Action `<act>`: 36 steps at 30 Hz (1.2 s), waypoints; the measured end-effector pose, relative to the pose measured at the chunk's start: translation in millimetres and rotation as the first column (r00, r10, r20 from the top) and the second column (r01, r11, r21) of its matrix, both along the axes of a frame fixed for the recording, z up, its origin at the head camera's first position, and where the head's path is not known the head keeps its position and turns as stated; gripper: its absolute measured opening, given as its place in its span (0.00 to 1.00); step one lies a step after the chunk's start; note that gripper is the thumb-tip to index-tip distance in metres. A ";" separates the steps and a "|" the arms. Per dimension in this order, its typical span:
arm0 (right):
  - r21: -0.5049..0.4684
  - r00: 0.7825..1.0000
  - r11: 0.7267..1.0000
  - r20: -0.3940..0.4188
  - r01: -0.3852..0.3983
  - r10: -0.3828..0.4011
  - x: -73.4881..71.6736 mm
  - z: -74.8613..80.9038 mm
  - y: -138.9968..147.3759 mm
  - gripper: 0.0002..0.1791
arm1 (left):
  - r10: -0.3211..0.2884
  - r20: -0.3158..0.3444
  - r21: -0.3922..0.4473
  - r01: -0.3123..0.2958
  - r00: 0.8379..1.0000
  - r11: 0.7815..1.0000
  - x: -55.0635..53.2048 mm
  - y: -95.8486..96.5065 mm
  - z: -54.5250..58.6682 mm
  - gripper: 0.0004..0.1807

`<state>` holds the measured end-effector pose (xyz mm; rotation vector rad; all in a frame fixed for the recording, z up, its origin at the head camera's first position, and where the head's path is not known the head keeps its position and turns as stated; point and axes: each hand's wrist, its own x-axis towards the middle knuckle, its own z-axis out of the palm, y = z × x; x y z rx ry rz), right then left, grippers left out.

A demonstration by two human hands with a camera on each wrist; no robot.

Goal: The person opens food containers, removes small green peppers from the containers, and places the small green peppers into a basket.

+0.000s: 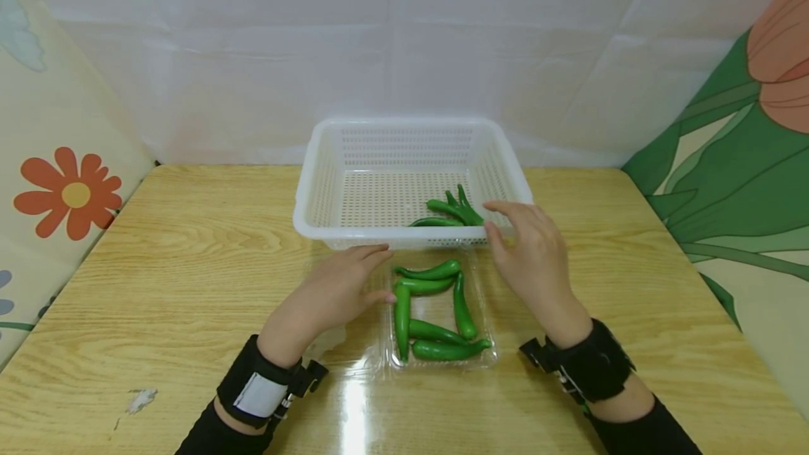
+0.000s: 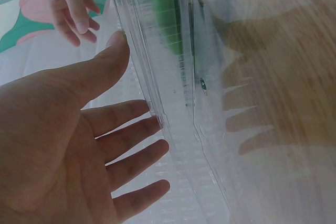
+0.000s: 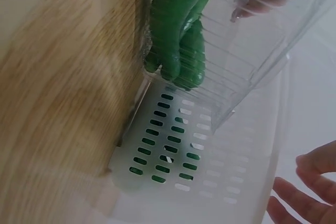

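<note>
A clear plastic box (image 1: 432,307) lies on the table with several green chili peppers (image 1: 450,350) along its sides. My left hand (image 1: 338,290) is at the box's left side, fingers extended, thumb tip right at the rim. In the left wrist view the spread fingers hold nothing beside the box wall (image 2: 157,77). My right hand (image 1: 536,251) hovers at the front right rim of a white perforated basket (image 1: 379,233), its fingers loosely bent and nothing between them. Several more peppers (image 1: 464,210) lie inside the basket by that corner.
The basket stands right behind the box, in front of a white cloth backdrop (image 1: 404,55). Flower-patterned panels (image 1: 76,195) border the wooden table (image 1: 202,244) on both sides. A worn patch (image 1: 142,400) marks the tabletop at the front left.
</note>
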<state>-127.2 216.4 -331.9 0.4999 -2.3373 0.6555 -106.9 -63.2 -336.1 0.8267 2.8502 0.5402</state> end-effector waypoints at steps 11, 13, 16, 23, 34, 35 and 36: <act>0.006 0.992 0.994 -0.062 -0.106 0.106 6.3 7.0 -4.5 0.19 | -0.008 -0.003 0.009 0.008 1.000 1.000 0.2 0.1 1.0 0.42; 0.006 0.989 0.991 -0.065 -0.136 0.136 7.7 9.2 -5.5 0.19 | -0.010 -0.003 0.008 0.010 1.000 1.000 0.1 -0.1 0.9 0.42; 0.013 0.979 0.980 -0.059 -0.197 0.197 10.1 12.0 -7.6 0.20 | -0.011 -0.007 0.008 0.012 1.000 1.000 -0.2 -0.1 0.3 0.42; -0.034 0.941 0.941 0.025 -0.337 0.338 16.6 14.8 -10.8 0.22 | -0.013 -0.007 0.018 0.013 1.000 1.000 -0.5 0.1 0.3 0.41; -0.133 0.847 0.894 0.286 -0.428 0.448 23.3 20.6 -13.8 0.17 | -0.022 -0.027 0.019 0.022 0.999 1.000 -1.5 0.1 -0.7 0.42; -0.140 0.833 0.889 0.311 -0.436 0.458 23.8 21.0 -13.8 0.17 | -0.022 -0.027 0.019 0.023 0.999 1.000 -1.5 0.1 -0.8 0.41; -0.150 0.816 0.881 0.333 -0.448 0.472 24.3 21.4 -13.7 0.17 | -0.022 -0.027 0.018 0.023 0.999 1.000 -1.5 0.1 -0.7 0.41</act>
